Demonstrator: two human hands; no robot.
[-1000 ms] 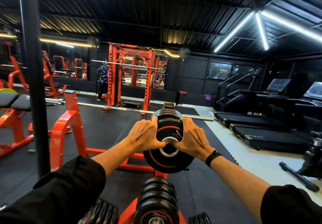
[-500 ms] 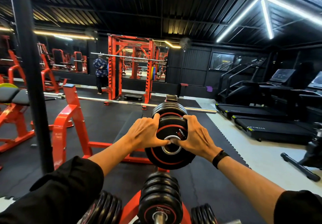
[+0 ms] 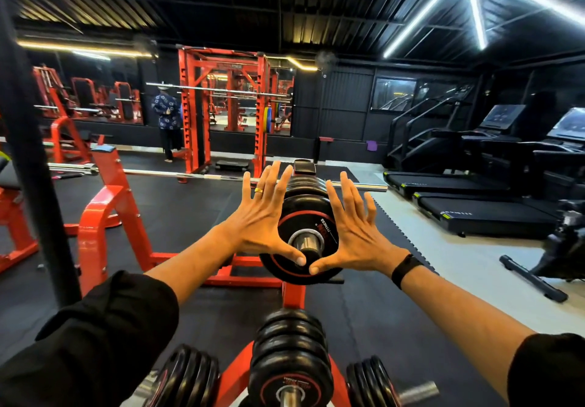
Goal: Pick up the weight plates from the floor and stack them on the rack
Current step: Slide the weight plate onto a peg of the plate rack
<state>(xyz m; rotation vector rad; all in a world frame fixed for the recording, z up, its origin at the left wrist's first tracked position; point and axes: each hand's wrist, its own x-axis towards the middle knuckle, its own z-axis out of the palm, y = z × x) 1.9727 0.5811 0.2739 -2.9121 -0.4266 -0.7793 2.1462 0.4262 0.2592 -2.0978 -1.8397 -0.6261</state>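
- The front weight plate (image 3: 302,232), black with a red ring, sits on a steel peg (image 3: 306,242) of the red rack (image 3: 292,294), framed between the 2 hands, with more plates stacked behind it on the same peg.
- The left hand (image 3: 258,224) is spread flat with straight fingers at the plate's left edge, its thumb reaching across the lower face; a gold ring (image 3: 259,190) shows on 1 finger.
- The right hand (image 3: 354,232) mirrors it at the plate's right edge, fingers splayed and straight, thumb angled in toward the left thumb; the 2 thumb tips are close but apart. Neither hand grips anything.
- A black wristband (image 3: 406,269) wraps the right wrist.
- Below the hands, nearer the person, a second stack of plates (image 3: 289,356) fills a lower peg, with smaller stacks on either side.
- Beyond the fingertips a barbell (image 3: 190,176) lies on the dark floor.
- Far past the left hand stands a red power cage (image 3: 221,105), with a person in a patterned shirt (image 3: 166,112) beside it.
- Out past the right hand are black treadmills (image 3: 481,210).
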